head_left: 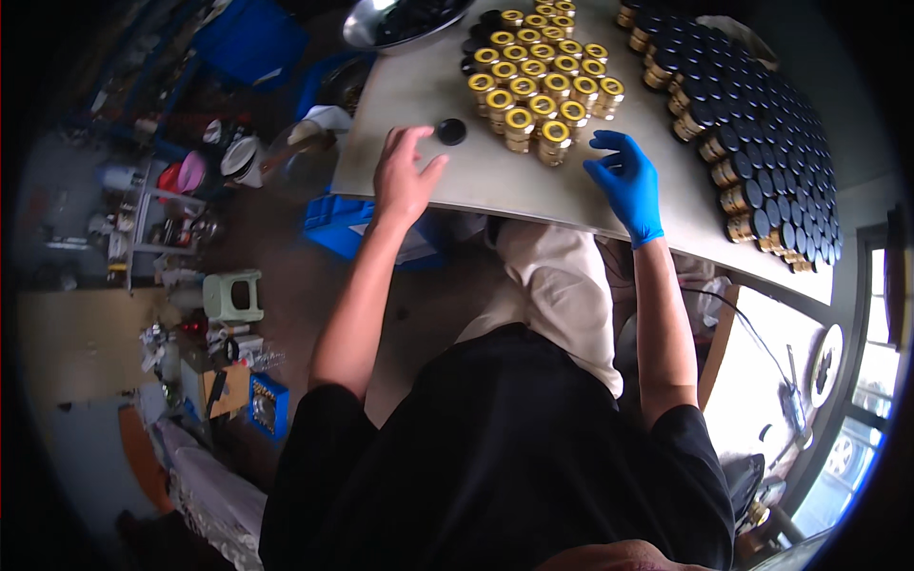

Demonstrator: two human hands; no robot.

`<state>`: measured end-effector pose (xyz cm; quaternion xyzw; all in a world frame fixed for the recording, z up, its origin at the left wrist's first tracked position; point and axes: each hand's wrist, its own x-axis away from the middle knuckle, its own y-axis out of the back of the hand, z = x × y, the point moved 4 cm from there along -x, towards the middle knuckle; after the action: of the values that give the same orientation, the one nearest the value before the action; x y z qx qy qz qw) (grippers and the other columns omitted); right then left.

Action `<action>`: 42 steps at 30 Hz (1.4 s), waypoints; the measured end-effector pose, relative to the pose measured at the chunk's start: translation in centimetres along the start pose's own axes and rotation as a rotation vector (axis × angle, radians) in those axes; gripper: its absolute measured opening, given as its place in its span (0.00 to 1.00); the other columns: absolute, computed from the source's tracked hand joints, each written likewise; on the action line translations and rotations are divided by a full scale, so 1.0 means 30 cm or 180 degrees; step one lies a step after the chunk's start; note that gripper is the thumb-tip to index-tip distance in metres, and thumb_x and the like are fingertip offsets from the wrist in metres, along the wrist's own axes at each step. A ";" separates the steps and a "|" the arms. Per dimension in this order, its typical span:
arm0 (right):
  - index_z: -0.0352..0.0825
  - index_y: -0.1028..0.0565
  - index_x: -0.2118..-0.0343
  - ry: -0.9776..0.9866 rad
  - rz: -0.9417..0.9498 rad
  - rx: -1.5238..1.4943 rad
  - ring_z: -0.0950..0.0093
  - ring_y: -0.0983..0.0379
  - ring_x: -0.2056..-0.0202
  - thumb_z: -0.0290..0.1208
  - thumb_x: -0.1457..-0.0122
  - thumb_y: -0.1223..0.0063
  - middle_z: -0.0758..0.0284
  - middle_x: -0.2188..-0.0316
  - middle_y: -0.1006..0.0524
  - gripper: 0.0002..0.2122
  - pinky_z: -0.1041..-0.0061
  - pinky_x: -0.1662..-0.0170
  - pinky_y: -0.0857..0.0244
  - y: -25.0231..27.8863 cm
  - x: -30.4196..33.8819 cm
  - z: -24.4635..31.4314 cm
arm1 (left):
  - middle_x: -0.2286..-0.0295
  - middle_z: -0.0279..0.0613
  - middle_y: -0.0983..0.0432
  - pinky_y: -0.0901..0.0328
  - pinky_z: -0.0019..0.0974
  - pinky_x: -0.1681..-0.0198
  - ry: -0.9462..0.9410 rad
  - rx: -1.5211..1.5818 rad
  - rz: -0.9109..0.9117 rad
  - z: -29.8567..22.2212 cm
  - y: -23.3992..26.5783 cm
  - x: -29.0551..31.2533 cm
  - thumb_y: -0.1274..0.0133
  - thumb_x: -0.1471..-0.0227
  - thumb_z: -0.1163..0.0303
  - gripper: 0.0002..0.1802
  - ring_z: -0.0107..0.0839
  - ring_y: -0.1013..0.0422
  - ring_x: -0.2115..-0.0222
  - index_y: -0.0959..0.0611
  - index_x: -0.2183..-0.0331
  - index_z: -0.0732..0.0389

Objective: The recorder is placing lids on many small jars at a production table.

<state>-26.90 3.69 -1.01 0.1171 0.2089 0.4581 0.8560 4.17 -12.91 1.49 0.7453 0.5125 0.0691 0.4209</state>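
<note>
My bare left hand (404, 183) hovers at the table's left part, fingers and thumb apart, with nothing in it. Just right of its fingertips a round black cap (451, 131) lies on the pale table (395, 100). My right hand (625, 183), in a blue glove, is held near the front edge with its fingers bent and a gap before the thumb; I see nothing in it. Between and beyond the hands stands a cluster of short brass-coloured cylinders (519, 122) with yellow ringed tops. Some black pieces (473, 48) border that cluster on its far left.
Many similar cylinders with black tops (747, 190) stand packed along the table's right side. A metal bowl (360, 27) of black pieces sits at the far left. Blue crates (333, 221) are beside and below the left edge. A pale green stool (233, 295) stands on the floor at left.
</note>
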 end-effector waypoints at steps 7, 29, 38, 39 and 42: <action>0.34 0.22 0.50 0.0397 -0.0548 0.0874 0.64 0.20 0.66 0.39 0.50 0.24 0.62 0.60 0.18 0.26 0.66 0.61 0.26 -0.205 0.025 0.088 | 0.49 0.47 0.26 0.31 0.48 0.44 -0.0174 -0.0847 0.0197 -0.013 -0.091 -0.113 0.30 0.51 0.59 0.34 0.50 0.27 0.47 0.21 0.44 0.56; 0.30 0.25 0.44 -0.0757 0.0691 -0.1971 0.75 0.26 0.44 0.12 0.43 0.39 0.64 0.47 0.22 0.22 0.75 0.41 0.30 -0.181 0.238 0.162 | 0.58 0.33 0.22 0.29 0.28 0.54 0.0235 0.3170 0.1610 -0.185 -0.143 0.202 0.41 0.37 0.80 0.29 0.19 0.27 0.60 0.26 0.37 0.63; 0.28 0.25 0.44 -0.0602 0.0785 -0.1897 0.74 0.24 0.46 0.12 0.43 0.38 0.63 0.48 0.21 0.22 0.73 0.40 0.30 -0.170 0.265 0.176 | 0.60 0.33 0.20 0.27 0.27 0.53 0.0331 0.3319 0.1663 -0.195 -0.170 0.205 0.40 0.39 0.81 0.26 0.19 0.25 0.60 0.22 0.40 0.64; 0.28 0.25 0.44 -0.0604 0.0784 -0.1899 0.74 0.24 0.46 0.12 0.43 0.38 0.63 0.48 0.21 0.22 0.73 0.40 0.30 -0.170 0.267 0.176 | 0.60 0.33 0.20 0.27 0.27 0.53 0.0333 0.3317 0.1665 -0.193 -0.172 0.204 0.40 0.39 0.81 0.26 0.19 0.25 0.60 0.22 0.40 0.64; 0.28 0.25 0.45 -0.0583 0.0751 -0.1853 0.74 0.24 0.47 0.13 0.43 0.37 0.63 0.48 0.21 0.22 0.73 0.40 0.30 -0.172 0.274 0.173 | 0.60 0.34 0.20 0.27 0.27 0.54 0.0385 0.3352 0.1680 -0.190 -0.178 0.208 0.40 0.39 0.80 0.26 0.19 0.25 0.61 0.23 0.40 0.63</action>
<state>-16.64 7.64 -0.49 -0.0684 -0.0236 0.5821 0.8099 0.27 -3.97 -0.65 0.9509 0.2982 -0.0498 -0.0671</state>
